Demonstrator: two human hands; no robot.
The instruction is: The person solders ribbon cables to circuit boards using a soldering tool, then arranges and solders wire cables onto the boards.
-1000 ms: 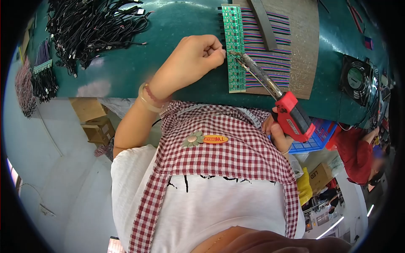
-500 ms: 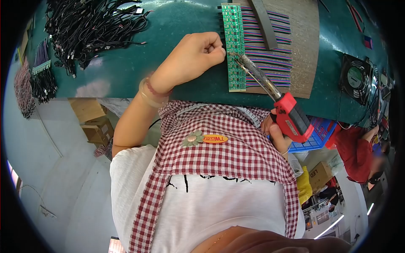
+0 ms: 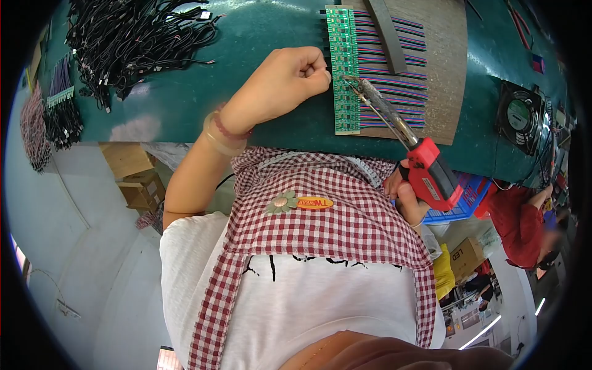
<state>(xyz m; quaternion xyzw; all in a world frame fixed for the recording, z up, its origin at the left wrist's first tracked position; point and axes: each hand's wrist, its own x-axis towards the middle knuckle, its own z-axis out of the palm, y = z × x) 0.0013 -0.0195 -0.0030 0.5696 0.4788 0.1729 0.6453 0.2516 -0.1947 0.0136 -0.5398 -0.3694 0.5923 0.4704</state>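
Note:
My left hand [image 3: 287, 83] is closed at the left edge of a green circuit board panel [image 3: 343, 37]; what its fingers pinch is too small to make out. My right hand [image 3: 407, 196] grips the red and black handle of a soldering iron [image 3: 431, 174]. The iron's tip lies over the middle of the panel, close to my left fingertips. Rows of multicoloured wires [image 3: 394, 82] run right from the panel across a brown board [image 3: 441, 92]. A dark grey bar [image 3: 386, 37] rests across the upper wires.
Black cables [image 3: 135, 37] are heaped on the green table [image 3: 259, 24] at upper left, with bundled wires [image 3: 61, 114] at the far left. A fan [image 3: 519, 116] stands at right. Below it are a blue basket [image 3: 472, 194] and another person in red [image 3: 518, 225].
The soldering iron's tip has shifted slightly up and right over the panel, and its handle has moved a little with my right hand. My left hand is almost unmoved.

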